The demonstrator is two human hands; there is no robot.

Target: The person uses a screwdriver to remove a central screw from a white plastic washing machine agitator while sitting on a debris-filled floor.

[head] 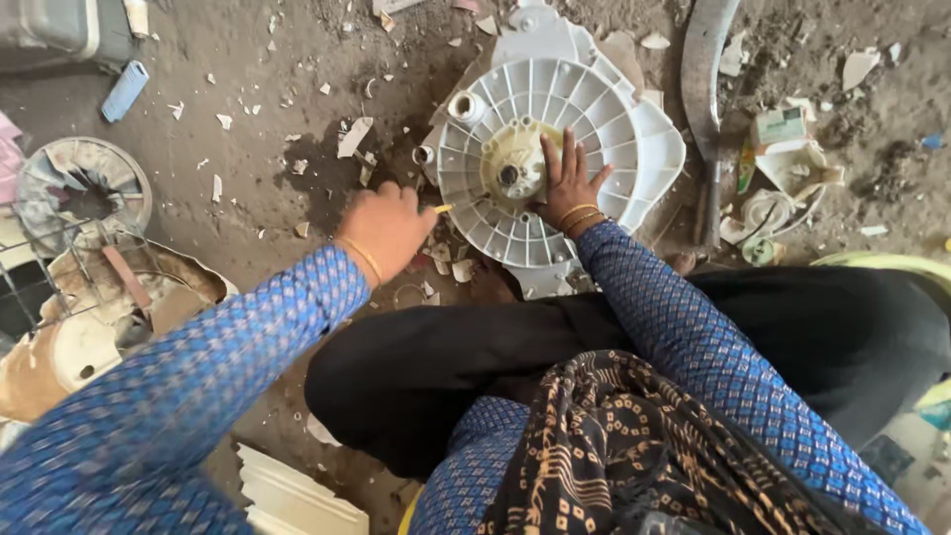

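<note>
Your right hand [570, 183] lies flat, fingers spread, pinning the white ribbed plastic disc [555, 159] at upper centre of the frame on the dirt floor [248, 168]. Your left hand [386, 228] is clenched around a thin yellow-tipped tool [443, 209] at its rim. The disc looks stiff, light and brittle; grip the ribs.
</note>
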